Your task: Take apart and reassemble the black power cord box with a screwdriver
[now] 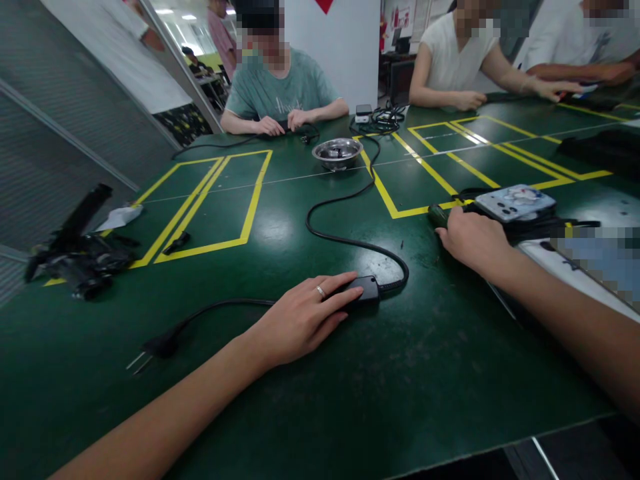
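Observation:
My left hand (305, 310), with a ring on one finger, holds a small black plastic box (369, 291) down on the green table, its fingers stretched over the top. A black power cord (345, 241) leaves the right end of this box and curves toward the back. From its other side a cord runs left to a plug (163, 345) with two bare metal prongs. At the right, my right hand (473, 237) is closed around a dark, rounded handle-like object (439, 215), mostly hidden by the fingers. A phone in a patterned case (517, 200) lies just beyond this hand.
A metal bowl (337, 153) with small dark parts stands mid-table, near a coiled black cable (385, 120). Black gear (85, 253) lies at left, beside a small black piece (177, 243). Yellow tape (250, 200) marks rectangles. Several people sit opposite, hands on the table.

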Demonstrator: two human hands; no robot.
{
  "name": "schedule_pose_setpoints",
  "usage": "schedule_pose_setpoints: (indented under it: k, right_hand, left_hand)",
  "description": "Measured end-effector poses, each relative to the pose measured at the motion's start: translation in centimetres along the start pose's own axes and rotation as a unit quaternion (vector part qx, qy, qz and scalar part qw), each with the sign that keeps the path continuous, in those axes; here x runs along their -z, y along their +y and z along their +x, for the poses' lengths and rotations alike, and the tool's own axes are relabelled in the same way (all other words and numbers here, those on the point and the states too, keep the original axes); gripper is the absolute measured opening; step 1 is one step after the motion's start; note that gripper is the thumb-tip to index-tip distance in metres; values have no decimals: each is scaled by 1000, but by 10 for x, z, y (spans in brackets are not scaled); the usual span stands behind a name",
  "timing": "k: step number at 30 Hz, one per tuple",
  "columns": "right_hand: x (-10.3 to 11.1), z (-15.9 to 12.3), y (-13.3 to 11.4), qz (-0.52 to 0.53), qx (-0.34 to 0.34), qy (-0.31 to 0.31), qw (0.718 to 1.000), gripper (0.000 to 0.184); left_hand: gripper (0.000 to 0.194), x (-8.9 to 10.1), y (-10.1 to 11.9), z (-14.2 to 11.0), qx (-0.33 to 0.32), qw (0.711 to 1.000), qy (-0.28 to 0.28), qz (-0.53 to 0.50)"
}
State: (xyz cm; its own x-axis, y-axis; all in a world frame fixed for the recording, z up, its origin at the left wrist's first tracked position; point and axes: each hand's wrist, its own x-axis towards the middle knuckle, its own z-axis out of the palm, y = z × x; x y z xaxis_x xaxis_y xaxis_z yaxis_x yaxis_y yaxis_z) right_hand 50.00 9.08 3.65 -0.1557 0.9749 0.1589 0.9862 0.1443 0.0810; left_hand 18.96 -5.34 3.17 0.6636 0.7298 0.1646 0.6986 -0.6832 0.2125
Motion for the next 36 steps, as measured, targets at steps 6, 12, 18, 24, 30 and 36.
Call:
schedule_pose_setpoints:
  k: [6, 12, 18, 24, 30, 36]
  right_hand:
    - [25, 11, 9, 268, -43, 74, 959, 33]
    - [65, 2, -3, 666, -56, -11, 744, 32]
    - [67, -7, -13, 766, -30, 27, 641, 22]
    - [57, 1, -11, 707, -34, 283, 647, 20]
    - [56, -11, -22, 608, 16, 409, 681, 21]
    - [49, -22, -30, 574, 37, 399, 715, 28]
  left_hand:
    - [49, 1, -1, -1, -1, 1000, -11, 0]
    - [48, 3, -1, -1, -1, 1000, -9, 1]
    - [48, 2, -1, -1, -1, 1000, -1, -2]
    - [49, 0, -1, -1, 7, 1000, -1, -12]
    - [49, 1, -1, -1, 3, 1000, 8, -25]
    - [49, 3, 0, -1, 4, 1000, 6, -22]
